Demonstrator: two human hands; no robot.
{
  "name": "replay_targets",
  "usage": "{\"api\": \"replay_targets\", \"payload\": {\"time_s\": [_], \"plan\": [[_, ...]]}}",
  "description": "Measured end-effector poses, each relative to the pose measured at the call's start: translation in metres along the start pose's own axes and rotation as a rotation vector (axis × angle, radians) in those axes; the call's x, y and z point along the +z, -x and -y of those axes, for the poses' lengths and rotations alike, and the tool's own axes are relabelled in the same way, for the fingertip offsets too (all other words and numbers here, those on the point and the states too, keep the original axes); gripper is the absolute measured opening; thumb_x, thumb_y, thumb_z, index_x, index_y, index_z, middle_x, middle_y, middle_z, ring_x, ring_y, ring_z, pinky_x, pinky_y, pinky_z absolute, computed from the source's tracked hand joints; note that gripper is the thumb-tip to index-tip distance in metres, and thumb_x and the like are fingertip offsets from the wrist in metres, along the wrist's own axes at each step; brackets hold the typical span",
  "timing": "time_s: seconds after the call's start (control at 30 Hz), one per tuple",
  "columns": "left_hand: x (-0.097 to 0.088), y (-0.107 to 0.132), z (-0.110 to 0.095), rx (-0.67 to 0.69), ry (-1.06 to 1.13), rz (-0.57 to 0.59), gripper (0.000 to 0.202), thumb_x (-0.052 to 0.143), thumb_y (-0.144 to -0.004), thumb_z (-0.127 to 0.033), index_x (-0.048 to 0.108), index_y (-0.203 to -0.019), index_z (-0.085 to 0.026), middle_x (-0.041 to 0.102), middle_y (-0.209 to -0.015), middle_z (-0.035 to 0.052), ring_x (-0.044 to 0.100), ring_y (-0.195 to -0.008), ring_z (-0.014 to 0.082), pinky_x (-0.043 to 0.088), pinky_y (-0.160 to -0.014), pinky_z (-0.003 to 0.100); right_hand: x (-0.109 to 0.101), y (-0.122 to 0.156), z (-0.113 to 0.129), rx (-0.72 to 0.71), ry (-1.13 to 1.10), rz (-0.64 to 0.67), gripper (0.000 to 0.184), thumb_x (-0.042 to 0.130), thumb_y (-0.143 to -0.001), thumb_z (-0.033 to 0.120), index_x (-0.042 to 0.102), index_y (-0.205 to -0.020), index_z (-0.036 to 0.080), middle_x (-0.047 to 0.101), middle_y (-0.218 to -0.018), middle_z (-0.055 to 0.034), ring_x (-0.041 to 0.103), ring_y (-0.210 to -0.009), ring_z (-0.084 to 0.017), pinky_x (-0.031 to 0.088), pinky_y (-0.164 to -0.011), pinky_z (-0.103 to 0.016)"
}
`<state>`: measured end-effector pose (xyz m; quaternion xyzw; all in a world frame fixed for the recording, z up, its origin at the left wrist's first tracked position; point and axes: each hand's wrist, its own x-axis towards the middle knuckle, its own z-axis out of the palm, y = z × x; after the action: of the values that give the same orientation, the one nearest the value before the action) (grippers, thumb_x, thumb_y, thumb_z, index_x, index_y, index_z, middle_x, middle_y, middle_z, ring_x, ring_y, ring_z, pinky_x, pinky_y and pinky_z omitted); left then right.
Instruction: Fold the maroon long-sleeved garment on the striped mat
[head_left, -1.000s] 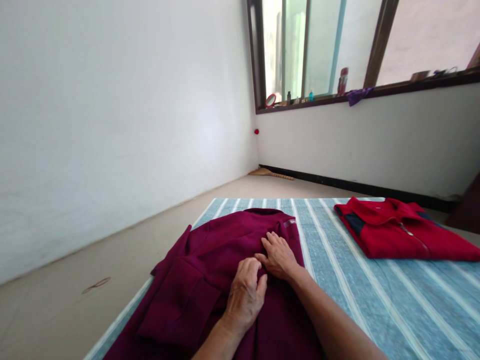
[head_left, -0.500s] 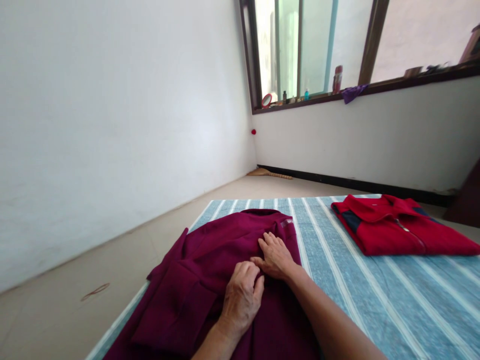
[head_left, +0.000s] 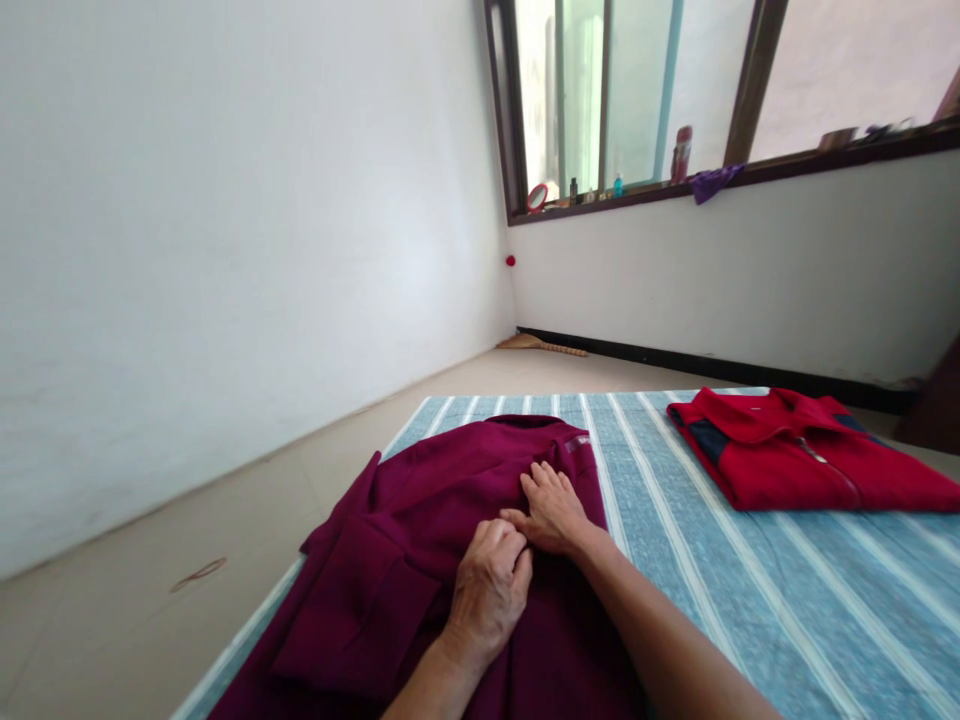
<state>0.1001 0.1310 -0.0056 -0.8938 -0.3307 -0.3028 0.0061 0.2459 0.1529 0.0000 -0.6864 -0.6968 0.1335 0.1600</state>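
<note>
A maroon long-sleeved top lies face down or partly folded, I cannot tell which, with a sleeve laid across its left side. My left hand rests on its middle, fingers curled down into the cloth; the fingertips are hidden. Just beyond it, my right hand lies flat on the same top with fingers spread, its thumb touching the left hand's knuckles. A small pale label strip shows near the top's far right edge.
A folded red jacket with navy patches lies to the right on the blue striped bedsheet. Beyond the sheet, a broom is on the floor by the corner. A thin loop lies on the floor at left. Several small items line the windowsill.
Both hands keep their place on the maroon top. The whole view has shifted slightly, so things sit a little further right.
</note>
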Motion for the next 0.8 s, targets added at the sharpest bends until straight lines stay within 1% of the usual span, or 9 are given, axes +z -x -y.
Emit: {"api": "replay_targets", "payload": {"time_s": [0.13, 0.23, 0.37, 0.47, 0.57, 0.67, 0.73, 0.8], "plan": [[-0.001, -0.001, -0.001, -0.027, 0.024, 0.012, 0.015, 0.053, -0.077, -0.005, 0.058, -0.075, -0.018, 0.061, -0.080, 0.0045, 0.055, -0.079, 0.0208, 0.050, -0.075, 0.035, 0.005, 0.002, -0.001, -0.005, 0.047, -0.008, 0.074, 0.027, -0.092, 0.059, 0.033, -0.144, 0.006, 0.023, -0.151, -0.0196, 0.013, -0.141, -0.032, 0.012, -0.112, -0.047], [-0.006, -0.003, -0.003, -0.086, 0.056, 0.061, 0.010, 0.058, -0.076, -0.008, 0.060, -0.078, -0.017, 0.063, -0.082, 0.0049, 0.057, -0.081, 0.0214, 0.050, -0.077, 0.035, 0.009, 0.004, -0.001, -0.015, 0.078, -0.021, 0.071, 0.025, -0.094, 0.056, 0.032, -0.144, 0.006, 0.022, -0.152, -0.0194, 0.012, -0.141, -0.033, 0.011, -0.111, -0.047], [-0.016, -0.010, -0.006, -0.159, 0.115, 0.186, 0.006, 0.061, -0.075, -0.012, 0.061, -0.075, -0.018, 0.067, -0.088, 0.0045, 0.059, -0.085, 0.0205, 0.048, -0.082, 0.033, 0.012, 0.008, -0.002, -0.032, 0.105, -0.027, 0.067, 0.026, -0.095, 0.049, 0.033, -0.143, 0.004, 0.023, -0.151, -0.0210, 0.013, -0.140, -0.034, 0.012, -0.111, -0.049], [-0.026, -0.021, -0.008, -0.189, 0.132, 0.333, 0.005, 0.059, -0.077, -0.016, 0.062, -0.073, -0.019, 0.069, -0.088, 0.0032, 0.061, -0.084, 0.0188, 0.047, -0.082, 0.030, 0.012, 0.010, -0.003, -0.047, 0.116, -0.026, 0.064, 0.027, -0.095, 0.045, 0.033, -0.143, 0.003, 0.023, -0.151, -0.0216, 0.014, -0.140, -0.035, 0.012, -0.110, -0.049], [-0.045, -0.035, -0.009, -0.192, 0.076, 0.489, 0.010, 0.056, -0.079, -0.021, 0.065, -0.077, -0.020, 0.069, -0.084, 0.0031, 0.062, -0.082, 0.0189, 0.047, -0.079, 0.029, 0.013, 0.012, -0.004, -0.053, 0.121, -0.028, 0.065, 0.027, -0.095, 0.047, 0.033, -0.143, 0.002, 0.023, -0.151, -0.0221, 0.015, -0.140, -0.035, 0.013, -0.110, -0.049], [-0.073, -0.045, -0.008, -0.216, -0.093, 0.558, 0.016, 0.054, -0.081, -0.027, 0.067, -0.085, -0.018, 0.068, -0.089, 0.0064, 0.063, -0.087, 0.0216, 0.047, -0.080, 0.032, 0.014, 0.012, -0.004, -0.047, 0.116, -0.038, 0.073, 0.027, -0.093, 0.056, 0.034, -0.143, 0.003, 0.024, -0.150, -0.0226, 0.015, -0.140, -0.036, 0.013, -0.110, -0.049], [-0.095, -0.042, -0.007, -0.238, -0.238, 0.593, 0.022, 0.055, -0.081, -0.030, 0.066, -0.094, -0.016, 0.067, -0.096, 0.0102, 0.062, -0.093, 0.0250, 0.047, -0.085, 0.036, 0.015, 0.012, -0.004, -0.042, 0.108, -0.048, 0.076, 0.028, -0.092, 0.060, 0.034, -0.143, 0.004, 0.025, -0.150, -0.0217, 0.015, -0.140, -0.036, 0.013, -0.110, -0.049], [-0.114, -0.031, -0.006, -0.252, -0.319, 0.646, 0.033, 0.056, -0.080, -0.033, 0.064, -0.107, -0.014, 0.065, -0.108, 0.0135, 0.059, -0.104, 0.0288, 0.045, -0.091, 0.041, 0.016, 0.011, -0.004, -0.037, 0.098, -0.057, 0.077, 0.028, -0.091, 0.062, 0.034, -0.143, 0.005, 0.025, -0.150, -0.0211, 0.016, -0.140, -0.035, 0.013, -0.110, -0.049]]}}
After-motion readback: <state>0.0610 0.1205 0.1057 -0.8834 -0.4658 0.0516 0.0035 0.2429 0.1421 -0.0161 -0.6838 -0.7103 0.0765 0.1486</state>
